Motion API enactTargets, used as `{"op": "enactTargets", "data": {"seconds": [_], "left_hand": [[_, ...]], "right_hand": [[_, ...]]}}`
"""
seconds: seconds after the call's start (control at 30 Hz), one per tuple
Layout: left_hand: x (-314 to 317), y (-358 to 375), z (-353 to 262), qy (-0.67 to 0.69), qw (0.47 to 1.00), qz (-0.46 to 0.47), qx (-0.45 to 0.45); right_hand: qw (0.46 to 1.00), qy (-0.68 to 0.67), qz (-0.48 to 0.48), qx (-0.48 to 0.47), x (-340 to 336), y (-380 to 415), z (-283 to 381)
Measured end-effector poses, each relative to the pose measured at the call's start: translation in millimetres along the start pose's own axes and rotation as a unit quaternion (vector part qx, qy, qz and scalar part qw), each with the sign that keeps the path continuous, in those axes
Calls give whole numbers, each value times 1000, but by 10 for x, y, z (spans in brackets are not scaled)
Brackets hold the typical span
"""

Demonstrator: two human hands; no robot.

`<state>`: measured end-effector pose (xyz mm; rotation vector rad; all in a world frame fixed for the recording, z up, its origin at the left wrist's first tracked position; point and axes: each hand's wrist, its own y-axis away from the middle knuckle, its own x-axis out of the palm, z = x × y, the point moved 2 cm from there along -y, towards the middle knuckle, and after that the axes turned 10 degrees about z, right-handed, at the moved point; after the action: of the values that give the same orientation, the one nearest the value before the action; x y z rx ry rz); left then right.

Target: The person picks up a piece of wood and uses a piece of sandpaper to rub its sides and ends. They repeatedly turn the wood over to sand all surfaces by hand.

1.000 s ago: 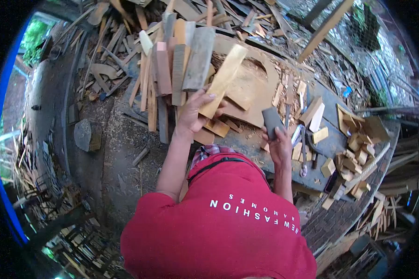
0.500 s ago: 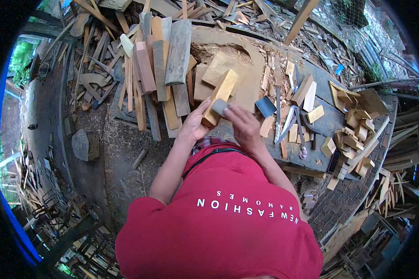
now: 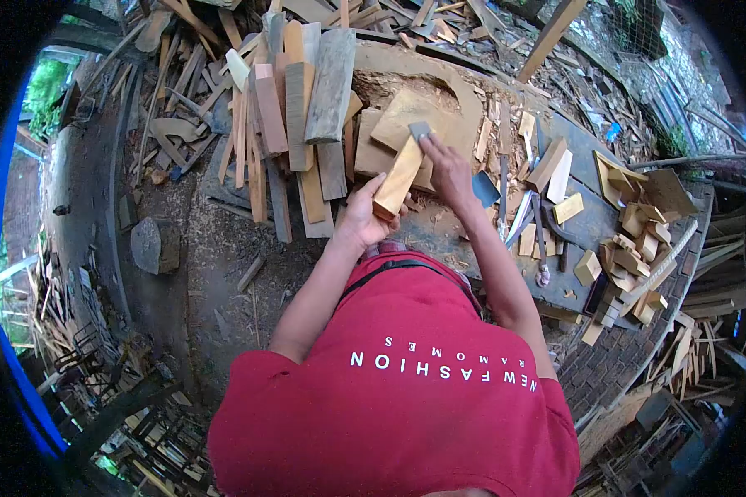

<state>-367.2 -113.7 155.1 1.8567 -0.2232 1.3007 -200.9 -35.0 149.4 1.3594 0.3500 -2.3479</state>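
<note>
My left hand [image 3: 362,212] is closed round the near end of a yellowish wooden block [image 3: 400,179], which slants away from me over the bench. At the block's far end, my right hand [image 3: 451,168] pinches a small grey piece of sandpaper [image 3: 419,130] against the wood. Beyond the block, a flat square board [image 3: 395,113] lies on the worn bench top. A dark blue-grey sheet [image 3: 485,189], perhaps more sandpaper, rests just right of my right wrist.
Long wood strips and planks [image 3: 330,87] lean at the bench's left. On the right are several cut blocks [image 3: 631,262], a pale wood piece [image 3: 568,208] and long thin tools [image 3: 540,236]. A stump [image 3: 155,245] stands on the ground at left.
My right hand has slid the sandpaper along the block from near its close end to its far end. My left hand still grips the block; the view has shifted slightly.
</note>
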Motion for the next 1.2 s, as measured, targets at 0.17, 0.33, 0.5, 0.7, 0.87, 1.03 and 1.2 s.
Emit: {"op": "enactTargets", "data": {"seconds": [0.17,0.33,0.5,0.7,0.87,1.03,1.2], "left_hand": [[192,42,-38,52,998,14,20],[439,72,-33,44,987,-129,82],[70,-5,8,-3,998,-13,54],[231,36,-6,23,998,-26,45],[88,-29,9,19,998,-19,54],[197,-19,22,51,990,-114,70],[188,23,-1,16,999,-13,39]], "right_hand": [[1000,3,-1,15,-63,33,95],[987,-134,31,-77,-422,552,837],[990,-79,18,-114,-192,342,439],[999,-32,20,-36,-30,-170,-102],[984,-131,73,-93,-220,189,414],[976,-100,104,-165,-433,504,790],[992,-66,73,-74,-139,51,152]]}}
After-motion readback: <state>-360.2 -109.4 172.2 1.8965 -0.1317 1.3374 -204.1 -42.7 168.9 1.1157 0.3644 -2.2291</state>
